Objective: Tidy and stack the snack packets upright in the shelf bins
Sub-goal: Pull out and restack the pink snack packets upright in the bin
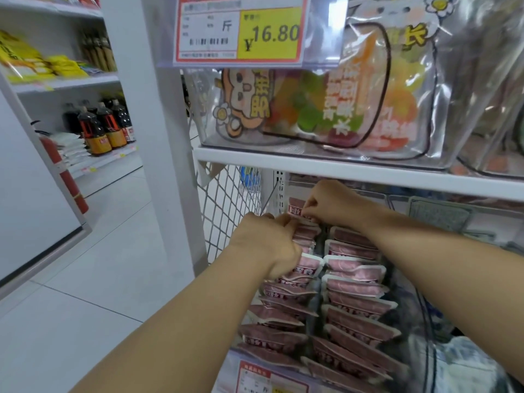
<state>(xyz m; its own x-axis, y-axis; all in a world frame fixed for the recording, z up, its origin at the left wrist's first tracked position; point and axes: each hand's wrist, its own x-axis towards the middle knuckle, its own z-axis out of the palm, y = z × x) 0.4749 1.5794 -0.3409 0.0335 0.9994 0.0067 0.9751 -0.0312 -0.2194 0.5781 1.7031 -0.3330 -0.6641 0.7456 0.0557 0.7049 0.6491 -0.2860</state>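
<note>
The right hand was curled, its fingertips pinching the top edge of the rearmost packet, which stood upright at the far end of the clear bin. Just below and to its left, the left hand had its fingers bent round the tops of pink packets in the left row. The right row ran beneath the right forearm, leaning in overlapping layers. A white shelf lay directly above both hands, and wire mesh stood just left of the left hand.

Left hand, right hand on packets
</note>
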